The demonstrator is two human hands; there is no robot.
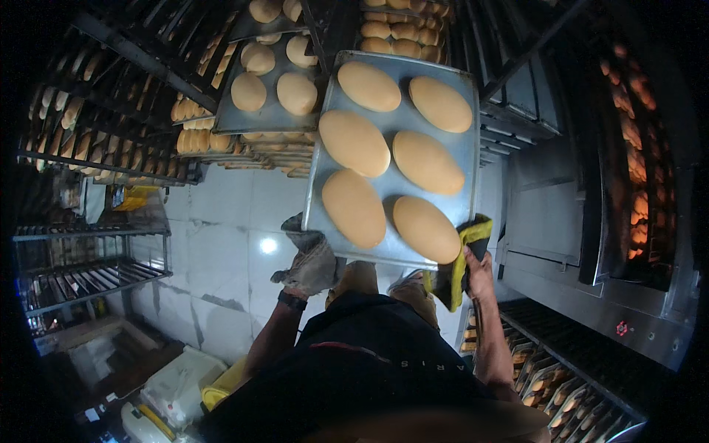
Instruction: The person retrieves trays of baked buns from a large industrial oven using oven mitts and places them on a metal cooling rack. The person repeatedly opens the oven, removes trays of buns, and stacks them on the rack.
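A metal baking tray [390,122] is held out in front of my body, with several oval bread loaves [428,161] lying apart on it in two columns. My left hand [314,268], covered by a worn grey cloth or mitt, grips the tray's near left corner. At the near right corner, my right hand [479,271] holds the edge through a dark cloth with yellow trim [462,266]. The loaves are pale golden and smooth. Both thumbs and fingers are partly hidden by the cloths and the tray.
Ahead stands a rack holding another tray of round loaves [249,91]. Racks of bread [83,122] line the left. To the right, a lit oven [637,166] has bread inside, and a bread rack [559,382] is behind it. A slatted metal shelf [99,282] stands at left.
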